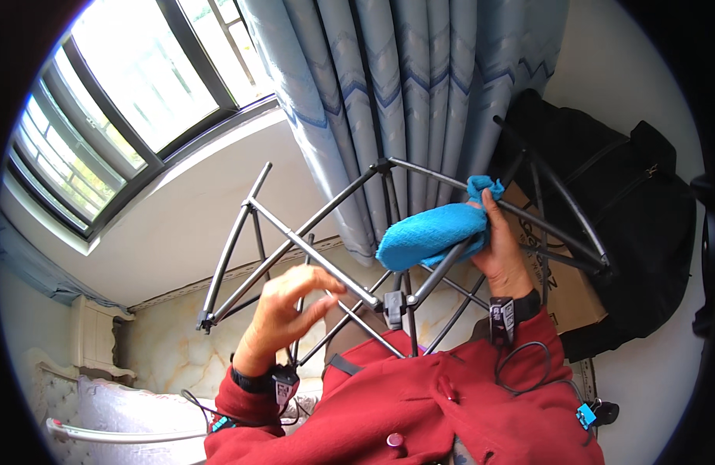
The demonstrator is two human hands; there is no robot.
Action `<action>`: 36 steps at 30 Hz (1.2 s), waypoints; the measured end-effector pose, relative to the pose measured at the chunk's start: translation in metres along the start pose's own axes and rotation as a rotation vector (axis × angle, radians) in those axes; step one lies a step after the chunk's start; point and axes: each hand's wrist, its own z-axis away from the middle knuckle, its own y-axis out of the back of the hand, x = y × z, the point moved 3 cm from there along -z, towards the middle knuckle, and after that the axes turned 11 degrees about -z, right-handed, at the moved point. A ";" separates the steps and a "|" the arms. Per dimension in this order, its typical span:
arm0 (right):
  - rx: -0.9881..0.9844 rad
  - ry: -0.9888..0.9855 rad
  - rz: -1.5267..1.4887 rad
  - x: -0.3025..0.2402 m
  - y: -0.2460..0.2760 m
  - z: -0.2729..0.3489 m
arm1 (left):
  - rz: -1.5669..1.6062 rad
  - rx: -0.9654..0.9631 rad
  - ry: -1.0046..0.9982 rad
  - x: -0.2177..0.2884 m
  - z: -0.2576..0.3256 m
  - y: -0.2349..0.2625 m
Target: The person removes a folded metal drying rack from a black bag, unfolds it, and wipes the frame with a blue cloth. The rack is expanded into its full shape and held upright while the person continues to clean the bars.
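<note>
A folding frame of dark metal tubes (276,252), joined by plastic connectors (394,308), stands spread out in front of me. My right hand (503,256) is closed on a bright blue cloth (431,235), at the frame's right upper tubes. The cloth hangs in a thick fold to the left of the hand, and a bunched end sticks up above the thumb. Some fingers are hidden behind the cloth. On the left, my left hand (288,314) has its fingers bent and thumb apart, holding nothing; its fingertips are beside a slanting tube, and whether they touch it I cannot tell.
A large black bag (606,186) leans at the right over a cardboard box (571,291). Blue-grey curtains (419,85) hang behind the frame, beside a window (140,85). A bed (125,411) is at lower left. Cables (528,380) hang from my wrist straps.
</note>
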 end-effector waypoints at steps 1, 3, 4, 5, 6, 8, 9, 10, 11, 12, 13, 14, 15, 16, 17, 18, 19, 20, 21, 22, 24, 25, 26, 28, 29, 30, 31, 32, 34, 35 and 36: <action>-0.002 -0.011 0.014 -0.003 0.001 -0.001 | -0.093 0.043 0.001 -0.002 -0.003 0.003; -0.064 0.016 0.032 -0.009 0.002 -0.001 | -0.232 0.102 -0.024 -0.004 -0.011 0.003; -0.071 0.010 0.029 -0.012 0.004 0.000 | -0.263 0.144 -0.038 -0.005 -0.017 0.001; -0.030 0.032 0.025 -0.014 0.006 0.001 | -0.292 0.183 -0.032 -0.008 -0.023 0.000; 0.011 0.054 0.024 -0.017 0.008 0.003 | -0.356 0.178 -0.052 -0.010 -0.029 0.000; 0.040 0.059 0.006 -0.019 0.010 0.008 | -0.387 0.140 -0.050 -0.019 -0.045 -0.001; -0.024 0.038 0.005 -0.020 0.009 0.011 | -0.381 0.118 -0.040 -0.023 -0.052 -0.003; -0.087 0.017 0.006 -0.020 0.008 0.014 | -0.361 0.035 -0.003 -0.028 -0.057 -0.005; -0.146 0.019 -0.011 -0.020 0.008 0.018 | -0.375 -0.033 0.052 -0.032 -0.057 -0.008; -0.150 0.040 0.025 -0.021 0.010 0.023 | -0.395 -0.100 0.054 -0.033 -0.056 -0.012; -0.126 0.018 0.025 -0.020 0.014 0.028 | -0.422 -0.177 0.084 -0.032 -0.051 -0.015; -0.113 0.019 0.032 -0.020 0.018 0.035 | -0.412 -0.210 0.093 -0.030 -0.043 -0.016; -0.182 0.015 0.027 -0.018 0.021 0.043 | -0.391 -0.181 0.069 -0.024 -0.036 -0.015; -0.217 -0.004 -0.007 -0.018 0.025 0.050 | -0.337 -0.157 0.021 -0.019 -0.028 -0.012; -0.228 -0.019 -0.051 -0.016 0.030 0.057 | -0.289 -0.154 -0.006 -0.014 -0.022 -0.009; -0.178 -0.020 -0.047 -0.015 0.036 0.062 | -0.276 -0.213 -0.027 -0.011 -0.017 -0.005; -0.206 -0.007 -0.045 -0.014 0.039 0.067 | -0.229 -0.268 -0.031 -0.010 -0.015 0.000; -0.205 -0.001 -0.035 -0.013 0.042 0.071 | -0.179 -0.321 -0.034 -0.011 -0.015 0.006; -0.144 -0.011 -0.048 -0.012 0.045 0.072 | -0.126 -0.372 -0.033 -0.012 -0.016 0.010; -0.134 -0.012 -0.058 -0.011 0.046 0.073 | -0.108 -0.435 -0.035 -0.017 -0.023 0.015; -0.164 0.008 -0.031 -0.010 0.044 0.075 | -0.013 -0.524 0.137 -0.029 -0.035 0.018; -0.121 -0.008 -0.048 -0.008 0.044 0.075 | 0.037 -0.520 0.136 -0.033 -0.044 0.017; -0.111 -0.012 -0.053 -0.007 0.042 0.076 | 0.027 -0.502 0.174 -0.037 -0.050 0.014; -0.110 -0.030 -0.071 -0.005 0.040 0.078 | 0.007 -0.580 0.255 -0.046 -0.062 0.000; -0.120 -0.026 -0.074 -0.004 0.039 0.080 | -0.017 -0.612 0.290 -0.050 -0.068 -0.008; -0.117 -0.028 -0.079 -0.004 0.038 0.082 | -0.001 -0.650 0.310 -0.052 -0.070 -0.016; -0.173 -0.050 -0.108 -0.003 0.036 0.083 | 0.149 -0.660 0.326 -0.052 -0.071 -0.024; -0.138 -0.068 -0.124 -0.003 0.037 0.085 | 0.224 -0.665 0.385 -0.054 -0.071 -0.027; -0.109 -0.096 -0.140 -0.004 0.038 0.087 | 0.290 -0.706 0.463 -0.057 -0.068 -0.031; -0.117 -0.155 -0.088 -0.004 0.037 0.086 | 0.256 -0.713 0.486 -0.059 -0.066 -0.030; -0.150 -0.187 -0.098 -0.005 0.035 0.089 | 0.239 -0.711 0.445 -0.057 -0.064 -0.030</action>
